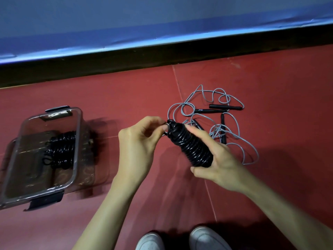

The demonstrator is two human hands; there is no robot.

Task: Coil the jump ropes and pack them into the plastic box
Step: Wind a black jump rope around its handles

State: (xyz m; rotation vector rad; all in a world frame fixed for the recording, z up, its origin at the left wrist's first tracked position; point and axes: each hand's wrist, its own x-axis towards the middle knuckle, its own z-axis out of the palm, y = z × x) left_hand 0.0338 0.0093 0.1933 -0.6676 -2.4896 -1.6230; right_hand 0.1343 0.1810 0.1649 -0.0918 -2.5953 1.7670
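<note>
A black jump rope [191, 146], wound tightly into a thick bundle, is held above the red floor. My right hand [218, 159] grips its lower part, fingers curled round it. My left hand [142, 143] pinches the rope's end at the top of the bundle. Loose grey jump ropes [216, 112] with black handles lie tangled on the floor just beyond my hands. The clear plastic box [75, 159] stands open at the left, with another coiled black rope [62, 149] inside it.
A blue padded mat [162, 24] with a black base runs along the far side of the red floor [126, 98]. My two white shoes [180, 239] show at the bottom edge. The box has dark latches at both ends.
</note>
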